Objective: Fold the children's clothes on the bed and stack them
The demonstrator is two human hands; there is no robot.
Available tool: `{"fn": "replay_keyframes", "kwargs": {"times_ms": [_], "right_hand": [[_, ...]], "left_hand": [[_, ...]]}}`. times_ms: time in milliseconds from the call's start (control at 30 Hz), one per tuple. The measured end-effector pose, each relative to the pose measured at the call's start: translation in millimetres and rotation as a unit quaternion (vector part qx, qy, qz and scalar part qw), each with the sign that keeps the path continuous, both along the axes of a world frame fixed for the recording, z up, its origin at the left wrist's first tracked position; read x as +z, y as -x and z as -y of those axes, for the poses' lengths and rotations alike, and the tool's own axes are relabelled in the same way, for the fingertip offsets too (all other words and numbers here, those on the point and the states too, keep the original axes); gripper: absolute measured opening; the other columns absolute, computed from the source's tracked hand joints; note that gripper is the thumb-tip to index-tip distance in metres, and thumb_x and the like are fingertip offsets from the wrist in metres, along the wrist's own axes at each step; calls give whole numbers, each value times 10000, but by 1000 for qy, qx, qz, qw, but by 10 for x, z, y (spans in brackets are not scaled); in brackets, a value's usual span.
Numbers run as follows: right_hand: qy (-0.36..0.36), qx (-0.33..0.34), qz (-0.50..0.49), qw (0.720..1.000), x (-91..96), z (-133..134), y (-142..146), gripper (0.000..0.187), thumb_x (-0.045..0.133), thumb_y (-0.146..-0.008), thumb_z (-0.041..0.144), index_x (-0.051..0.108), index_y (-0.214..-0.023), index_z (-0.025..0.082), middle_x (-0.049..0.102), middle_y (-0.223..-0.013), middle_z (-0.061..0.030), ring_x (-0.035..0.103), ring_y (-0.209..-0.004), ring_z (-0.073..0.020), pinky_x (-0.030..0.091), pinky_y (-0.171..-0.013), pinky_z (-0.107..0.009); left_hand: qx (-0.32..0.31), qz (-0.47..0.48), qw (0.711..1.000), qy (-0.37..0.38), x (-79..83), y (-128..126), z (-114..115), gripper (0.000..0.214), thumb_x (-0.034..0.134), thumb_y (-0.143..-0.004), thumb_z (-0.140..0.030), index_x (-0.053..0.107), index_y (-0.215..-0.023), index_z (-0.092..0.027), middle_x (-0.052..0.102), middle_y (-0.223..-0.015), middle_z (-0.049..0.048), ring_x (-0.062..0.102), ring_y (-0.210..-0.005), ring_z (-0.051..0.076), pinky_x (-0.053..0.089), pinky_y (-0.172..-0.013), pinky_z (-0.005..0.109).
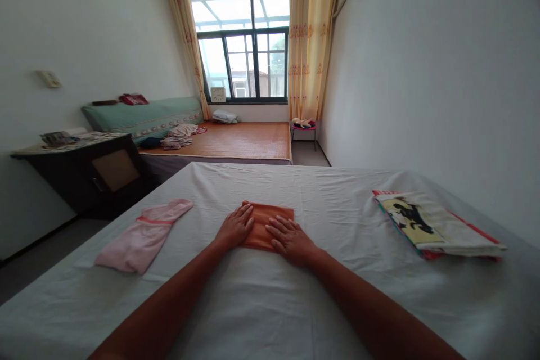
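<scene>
A folded orange cloth [262, 215] lies flat on the white sheet [253, 304] in front of me, its outline roughly square. My left hand [235, 227] rests on the cloth's left side, palm down with the fingers stretched out. On the right side of the cloth lies my right hand [292, 241], also flat, its fingers slightly spread. Both hands cover parts of the cloth's edges. Off to the left is a pink garment [135, 242], folded lengthwise. A stack of folded clothes [426, 226] with a printed picture on top sits at the right.
Beyond the sheet stands a bed with a brown mat [248, 139], with rumpled clothes [181, 136] at its left. A dark cabinet [105, 171] is at the left. A small stool [304, 126] stands by the curtain [310, 39], near the right wall.
</scene>
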State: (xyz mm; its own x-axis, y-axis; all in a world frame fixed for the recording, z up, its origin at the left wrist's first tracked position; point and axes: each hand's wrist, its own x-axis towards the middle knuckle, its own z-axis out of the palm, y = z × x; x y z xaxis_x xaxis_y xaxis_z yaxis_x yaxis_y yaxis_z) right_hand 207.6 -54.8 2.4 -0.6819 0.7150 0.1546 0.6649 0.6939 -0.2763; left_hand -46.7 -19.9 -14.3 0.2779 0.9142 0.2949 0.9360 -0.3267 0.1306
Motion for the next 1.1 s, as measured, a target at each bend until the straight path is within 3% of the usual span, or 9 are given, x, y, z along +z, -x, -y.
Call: {"fn": "replay_keyframes", "kwargs": {"times_ms": [267, 733, 1100], "right_hand": [[-1, 0, -41, 999, 21, -20, -58, 480, 337, -970, 454, 413, -1426, 325, 327, -1528, 41, 223, -1426, -188, 173, -1161, -404], [-25, 20, -64, 997, -44, -121, -72, 440, 412, -941, 379, 512, -1361, 297, 444, -1460, 10, 349, -1369, -212, 303, -1123, -414], [-17, 15, -95, 995, -39, -111, -41, 405, 390, -952, 377, 562, -1308, 290, 500, -1416, 13, 386, -1341, -198, 308, -1115, -398]], "left_hand": [[9, 42, 999, -32, 85, -35, 41, 451, 323, -954, -351, 557, -1305, -190, 543, -1378, 48, 460, -1294, 177, 323, -1128, 347], [56, 109, 992, -37, 171, -108, 142, 417, 336, -941, -320, 624, -1231, -235, 592, -1318, 14, 536, -1208, 165, 382, -1087, 307], [45, 60, 997, -19, 137, -73, 142, 421, 344, -948, -293, 555, -1303, -217, 528, -1386, 42, 482, -1258, 181, 346, -1099, 330]]}}
